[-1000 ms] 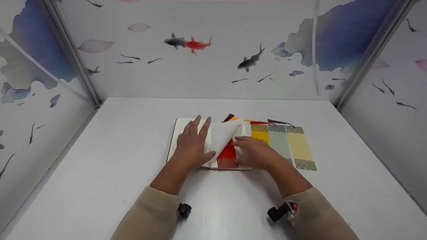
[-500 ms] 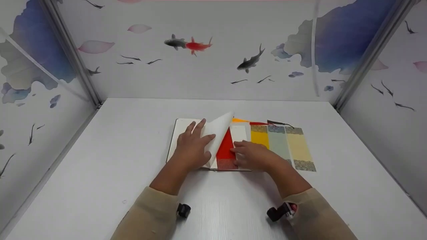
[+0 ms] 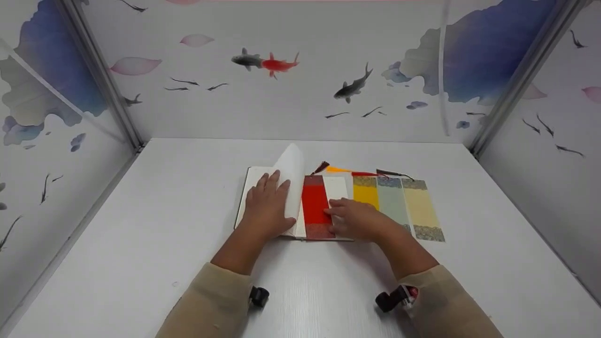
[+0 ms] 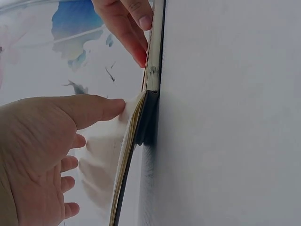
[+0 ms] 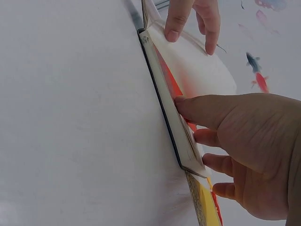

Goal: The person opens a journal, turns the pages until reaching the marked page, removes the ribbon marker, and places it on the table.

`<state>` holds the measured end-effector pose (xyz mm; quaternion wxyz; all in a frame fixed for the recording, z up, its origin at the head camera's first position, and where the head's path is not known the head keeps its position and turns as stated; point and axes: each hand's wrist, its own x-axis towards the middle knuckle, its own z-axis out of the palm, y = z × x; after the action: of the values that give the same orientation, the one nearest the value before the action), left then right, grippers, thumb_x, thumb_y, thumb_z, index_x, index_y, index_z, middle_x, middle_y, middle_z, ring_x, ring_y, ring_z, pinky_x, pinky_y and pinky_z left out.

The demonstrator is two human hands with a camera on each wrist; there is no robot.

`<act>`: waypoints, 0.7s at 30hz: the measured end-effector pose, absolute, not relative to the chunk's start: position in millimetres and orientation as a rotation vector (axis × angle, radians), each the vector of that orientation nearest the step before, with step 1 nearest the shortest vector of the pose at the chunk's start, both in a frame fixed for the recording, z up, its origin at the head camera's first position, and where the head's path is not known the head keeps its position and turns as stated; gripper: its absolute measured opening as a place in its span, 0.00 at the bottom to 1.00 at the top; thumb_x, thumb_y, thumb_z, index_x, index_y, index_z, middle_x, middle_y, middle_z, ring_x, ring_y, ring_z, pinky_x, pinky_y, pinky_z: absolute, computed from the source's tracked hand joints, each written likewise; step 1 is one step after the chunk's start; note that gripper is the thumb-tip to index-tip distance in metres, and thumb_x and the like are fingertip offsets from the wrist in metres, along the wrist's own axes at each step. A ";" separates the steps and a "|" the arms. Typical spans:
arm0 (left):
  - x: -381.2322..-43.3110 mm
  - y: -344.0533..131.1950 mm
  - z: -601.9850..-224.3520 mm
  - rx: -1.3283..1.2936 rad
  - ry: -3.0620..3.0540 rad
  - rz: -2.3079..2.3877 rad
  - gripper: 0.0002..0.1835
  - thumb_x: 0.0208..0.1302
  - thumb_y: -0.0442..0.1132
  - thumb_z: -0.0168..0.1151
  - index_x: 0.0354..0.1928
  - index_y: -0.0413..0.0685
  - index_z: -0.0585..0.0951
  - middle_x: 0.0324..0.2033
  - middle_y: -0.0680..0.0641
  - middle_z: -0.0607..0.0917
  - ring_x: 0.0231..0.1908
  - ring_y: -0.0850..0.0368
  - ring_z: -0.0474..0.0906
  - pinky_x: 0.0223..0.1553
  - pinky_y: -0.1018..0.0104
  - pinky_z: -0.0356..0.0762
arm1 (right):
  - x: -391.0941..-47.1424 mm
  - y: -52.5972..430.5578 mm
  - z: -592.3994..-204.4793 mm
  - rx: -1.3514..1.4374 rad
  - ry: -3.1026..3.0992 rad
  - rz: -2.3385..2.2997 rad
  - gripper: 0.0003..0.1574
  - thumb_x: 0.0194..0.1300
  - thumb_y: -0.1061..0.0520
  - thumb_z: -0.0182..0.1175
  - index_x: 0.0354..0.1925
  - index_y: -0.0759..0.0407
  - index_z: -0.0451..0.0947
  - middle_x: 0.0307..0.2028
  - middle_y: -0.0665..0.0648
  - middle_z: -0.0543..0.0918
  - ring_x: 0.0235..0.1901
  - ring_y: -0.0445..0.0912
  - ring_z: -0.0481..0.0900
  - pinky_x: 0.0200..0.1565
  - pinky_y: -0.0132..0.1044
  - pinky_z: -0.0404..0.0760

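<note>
An open notebook [image 3: 337, 184] lies on the white table. On its right-hand page is a red bookmark [image 3: 314, 202], its dark red tassel [image 3: 321, 168] reaching past the top edge. My left hand [image 3: 266, 206] rests with spread fingers on the left side, holding down a turned white leaf [image 3: 294, 176] whose upper corner curls up. My right hand [image 3: 359, 218] touches the red bookmark and the right page with its fingertips. In the right wrist view, the right thumb [image 5: 197, 109] lies on the bookmark by the page edge.
Right of the notebook, a yellow bookmark [image 3: 365, 188], a pale green bookmark [image 3: 390, 199] and a cream bookmark [image 3: 419, 202] lie side by side. Orange, red and black tassels stretch along their top ends. Panels with painted fish [image 3: 277, 62] enclose the table at the back and sides.
The white leaf has turned from right to left under my left hand, uncovering the whole red bookmark. My right hand has shifted slightly and stays at the bookmark.
</note>
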<state>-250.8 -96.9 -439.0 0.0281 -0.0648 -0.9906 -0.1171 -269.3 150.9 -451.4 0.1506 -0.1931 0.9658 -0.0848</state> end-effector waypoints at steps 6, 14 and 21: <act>-244.4 -98.6 -436.6 -0.250 -3.139 -0.382 0.45 0.63 0.50 0.76 0.82 0.65 0.68 0.86 0.46 0.56 0.86 0.41 0.49 0.83 0.37 0.57 | -269.5 149.8 -451.4 -0.546 2.775 -0.231 0.40 0.72 0.35 0.66 0.78 0.34 0.71 0.81 0.48 0.68 0.82 0.54 0.63 0.76 0.59 0.73; -241.2 -103.4 -438.8 -0.271 -3.287 -0.377 0.33 0.72 0.48 0.65 0.79 0.65 0.73 0.83 0.46 0.64 0.84 0.42 0.56 0.81 0.38 0.62 | -270.7 149.7 -452.5 -0.564 2.773 -0.189 0.40 0.73 0.34 0.64 0.78 0.34 0.70 0.82 0.47 0.68 0.82 0.53 0.63 0.76 0.58 0.74; -240.8 -106.3 -439.2 -0.217 -3.385 -0.512 0.36 0.74 0.52 0.64 0.82 0.67 0.68 0.85 0.47 0.61 0.84 0.42 0.56 0.81 0.35 0.60 | -270.7 150.7 -452.8 -0.558 2.762 -0.196 0.41 0.72 0.34 0.65 0.79 0.33 0.70 0.82 0.47 0.67 0.83 0.53 0.62 0.77 0.59 0.72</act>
<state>-240.8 -106.3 -439.2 -0.1440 -0.0625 -0.9765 -0.1476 -270.7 150.7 -452.8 0.1580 -0.1951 0.9655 -0.0686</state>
